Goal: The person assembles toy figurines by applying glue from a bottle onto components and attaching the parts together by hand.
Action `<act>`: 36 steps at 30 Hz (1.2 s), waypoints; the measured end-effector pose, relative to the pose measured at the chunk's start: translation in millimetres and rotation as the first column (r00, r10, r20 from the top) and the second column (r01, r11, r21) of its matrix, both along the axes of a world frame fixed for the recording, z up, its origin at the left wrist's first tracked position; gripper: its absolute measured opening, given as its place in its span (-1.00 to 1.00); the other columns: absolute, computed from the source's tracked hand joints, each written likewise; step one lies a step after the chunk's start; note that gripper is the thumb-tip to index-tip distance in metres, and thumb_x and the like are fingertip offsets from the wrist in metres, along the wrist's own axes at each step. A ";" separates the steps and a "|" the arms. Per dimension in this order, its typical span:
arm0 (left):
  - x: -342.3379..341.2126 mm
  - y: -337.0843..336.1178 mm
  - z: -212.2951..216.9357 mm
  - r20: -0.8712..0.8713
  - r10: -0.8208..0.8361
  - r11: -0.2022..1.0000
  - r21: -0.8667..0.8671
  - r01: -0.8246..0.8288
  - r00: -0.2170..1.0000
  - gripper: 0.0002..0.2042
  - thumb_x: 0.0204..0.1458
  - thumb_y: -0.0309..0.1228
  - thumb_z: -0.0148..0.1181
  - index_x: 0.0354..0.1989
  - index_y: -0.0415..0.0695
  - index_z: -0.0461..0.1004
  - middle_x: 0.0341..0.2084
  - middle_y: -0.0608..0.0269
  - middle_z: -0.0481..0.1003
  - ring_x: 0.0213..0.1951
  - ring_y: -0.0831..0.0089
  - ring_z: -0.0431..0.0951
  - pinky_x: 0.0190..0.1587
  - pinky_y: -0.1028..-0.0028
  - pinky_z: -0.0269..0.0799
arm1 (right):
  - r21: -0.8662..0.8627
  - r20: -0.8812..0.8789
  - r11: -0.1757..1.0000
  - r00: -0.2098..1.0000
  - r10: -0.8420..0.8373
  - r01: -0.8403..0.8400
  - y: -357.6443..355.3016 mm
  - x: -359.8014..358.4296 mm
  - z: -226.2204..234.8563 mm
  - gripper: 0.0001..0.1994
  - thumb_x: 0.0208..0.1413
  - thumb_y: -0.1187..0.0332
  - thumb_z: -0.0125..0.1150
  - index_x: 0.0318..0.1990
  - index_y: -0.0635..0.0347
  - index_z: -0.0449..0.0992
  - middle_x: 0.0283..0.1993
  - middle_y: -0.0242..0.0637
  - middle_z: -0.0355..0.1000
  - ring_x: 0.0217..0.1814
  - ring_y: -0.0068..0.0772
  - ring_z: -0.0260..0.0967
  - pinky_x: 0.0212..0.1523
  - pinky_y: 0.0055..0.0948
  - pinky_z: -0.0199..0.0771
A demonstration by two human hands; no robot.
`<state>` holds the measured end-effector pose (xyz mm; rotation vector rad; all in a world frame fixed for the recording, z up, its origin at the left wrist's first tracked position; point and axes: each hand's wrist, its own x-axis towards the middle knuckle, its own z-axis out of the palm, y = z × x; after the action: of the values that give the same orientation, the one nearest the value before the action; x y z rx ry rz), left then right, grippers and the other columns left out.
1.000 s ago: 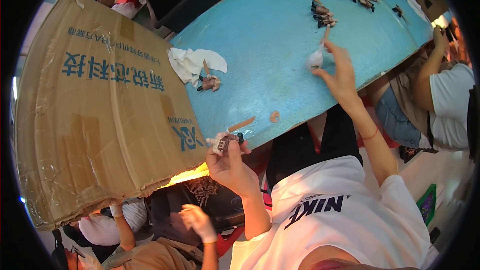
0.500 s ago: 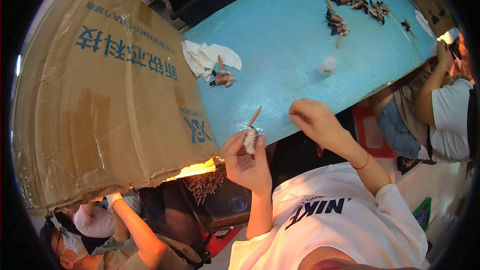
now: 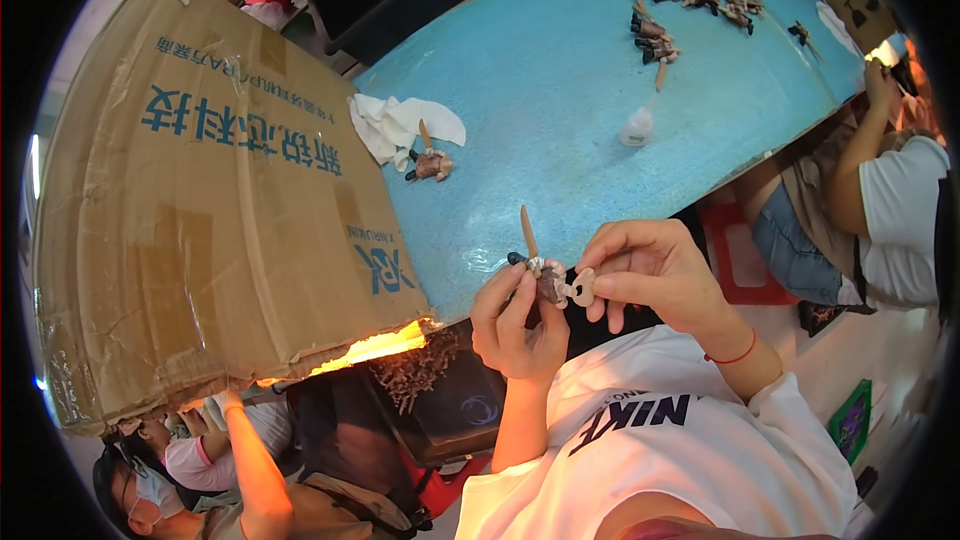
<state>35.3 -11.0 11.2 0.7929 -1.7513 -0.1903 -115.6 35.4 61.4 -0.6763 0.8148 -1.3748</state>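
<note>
My left hand (image 3: pixel 518 336) is closed on a small figurine (image 3: pixel 550 285) with a brown, pink and white body and a dark end. A thin tan blade-like piece (image 3: pixel 528 230) sticks up from it. My right hand (image 3: pixel 655 268) pinches a small beige ring-shaped piece (image 3: pixel 582 287) against the figurine's right end; whether the two are joined, I cannot tell. Both hands are over the near edge of the blue tabletop (image 3: pixel 500 160). A similar figurine (image 3: pixel 432 165) lies beyond them, beside a crumpled white cloth (image 3: pixel 415 123).
A large cardboard sheet (image 3: pixel 220 230) walls off the left side. A small translucent white bottle (image 3: pixel 637 127) stands on the table, with several figurines (image 3: pixel 650 40) behind it. Below left is a dark crate (image 3: pixel 430 430) with brown pieces. Co-workers sit at both sides; a red stool (image 3: pixel 740 265) is at right.
My right hand has come left and down to the figurine, and the beige ring-shaped piece now shows in its fingers. The left hand has turned the figurine and shifted slightly right.
</note>
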 end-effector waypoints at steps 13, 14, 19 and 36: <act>-4.6 -1.6 -0.5 0.025 -0.081 0.996 -0.030 0.082 0.996 -0.66 -0.33 -0.74 0.23 -0.27 -0.24 0.45 -0.33 0.11 0.45 -0.33 0.23 0.52 -0.32 0.42 0.50 | 0.008 0.056 0.998 0.997 -0.055 0.055 -0.7 3.3 -7.1 -0.79 -0.01 0.57 0.16 -0.22 0.33 0.30 -0.38 -0.25 0.36 -0.44 -0.49 0.43 -0.54 -0.60 0.48; -4.5 -2.0 -0.2 0.026 -0.095 0.995 -0.035 0.096 0.995 -0.66 -0.33 -0.74 0.23 -0.28 -0.24 0.45 -0.33 0.10 0.45 -0.34 0.23 0.52 -0.33 0.43 0.50 | 0.030 0.046 0.997 0.997 -0.068 0.067 -2.1 3.4 -5.0 -0.79 -0.03 0.59 0.16 -0.25 0.34 0.28 -0.40 -0.22 0.37 -0.48 -0.48 0.43 -0.59 -0.59 0.48; -5.2 -5.5 2.1 0.043 -0.119 0.990 -0.072 0.122 0.992 -0.67 -0.32 -0.74 0.24 -0.28 -0.27 0.46 -0.33 0.09 0.45 -0.34 0.23 0.52 -0.34 0.43 0.49 | 0.059 0.045 0.997 0.998 -0.043 0.041 -3.0 0.6 -6.8 -0.79 -0.05 0.60 0.15 -0.27 0.35 0.25 -0.43 -0.20 0.37 -0.52 -0.48 0.42 -0.62 -0.56 0.49; -1.5 -0.1 24.9 -0.343 -0.421 0.725 0.430 0.539 0.840 -0.61 -0.29 -0.72 0.11 -0.15 -0.30 0.43 0.02 -0.25 0.26 -0.01 0.13 0.40 -0.02 0.33 0.36 | 0.002 -0.097 0.998 0.993 -0.059 0.060 4.4 -5.1 3.7 -0.82 0.03 0.60 0.07 -0.19 0.40 0.31 -0.33 -0.20 0.40 -0.37 -0.50 0.43 -0.37 -0.55 0.53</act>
<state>33.7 -11.2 36.1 0.6263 -1.6720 -1.1080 -120.8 39.8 65.1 -0.7248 0.9216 -1.4016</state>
